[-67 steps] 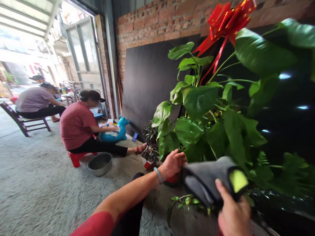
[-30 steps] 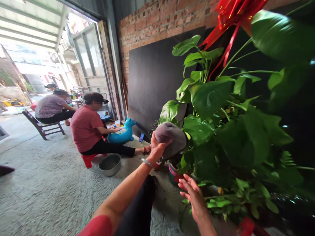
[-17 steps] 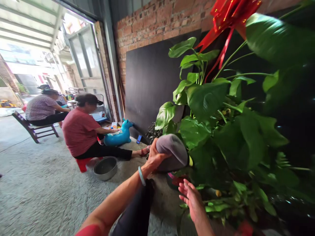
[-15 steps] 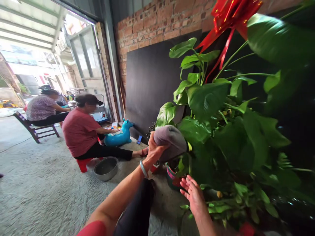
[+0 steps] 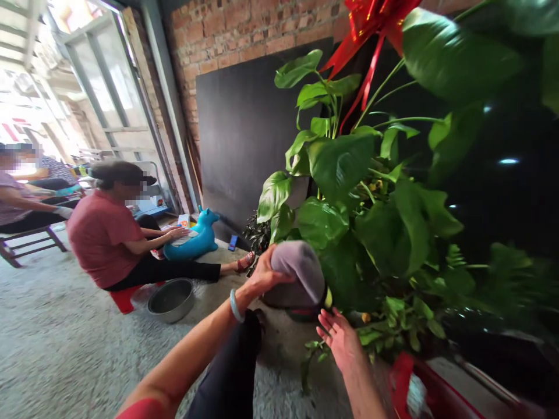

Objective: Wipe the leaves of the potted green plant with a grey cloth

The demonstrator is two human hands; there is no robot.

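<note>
Wall of exposed brick [image 5: 244, 43] across the back, near 12 o'clock; clock directions are taken from the grey cloth piece in hand. A dark panel [image 5: 244, 128] stands before the wall at 11 o'clock. Broad-leaved plant [image 5: 343, 169] fills 12 to 3 o'clock, a red bow [image 5: 378, 26] among its upper leaves at 1 o'clock. A seated person in a red shirt [image 5: 107, 233] occupies the space between 9 and 10 o'clock, one hand near a blue animal figure [image 5: 192, 245]; a metal basin [image 5: 171, 317] sits on the floor at 9 o'clock.

The grey cloth piece [image 5: 301, 273], soft and rounded, lies in front of the lowest leaves. Left hand [image 5: 263, 273], bracelet [image 5: 234, 305] at its wrist, grips it from 9 o'clock, one digit across the near face; the far side of the hold is hidden. Right hand [image 5: 345, 340], at 4 to 5 o'clock, has its fingers spread with nothing visible in them. Compared with about two seconds earlier, the piece has passed from right hand to left, so the left alone bears it and the right is free. Smallest detail: a yellow patch [image 5: 328, 298] at 4 o'clock, just above the right fingertips; contact cannot be told.
</note>
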